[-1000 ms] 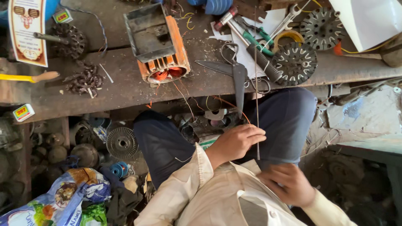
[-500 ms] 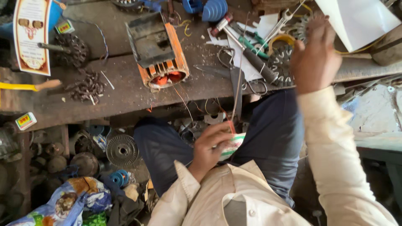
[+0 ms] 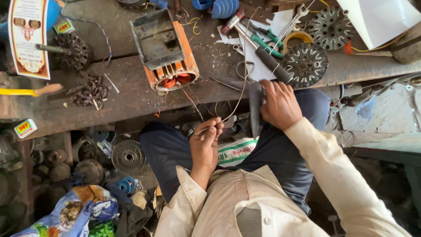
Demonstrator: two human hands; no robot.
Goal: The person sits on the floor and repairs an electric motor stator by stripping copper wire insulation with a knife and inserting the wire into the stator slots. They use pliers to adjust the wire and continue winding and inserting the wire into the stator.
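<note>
You sit at a cluttered wooden bench [image 3: 131,96], a thin wire [image 3: 239,103] held between your two hands.

Your left hand [image 3: 205,142] is pinched closed on the wire's lower end above your lap. Your right hand [image 3: 280,104] is curled shut around a dark flat blade [image 3: 255,109] at the bench's front edge, where the wire passes. The wire runs up across the bench among the tools. Open room is scarce: only the bare strip of bench between the orange motor [image 3: 164,50] and the dark scrap pile [image 3: 90,90]. You can count one motor, two slotted metal discs [image 3: 305,63] on the right and one hammer [image 3: 258,48].
</note>
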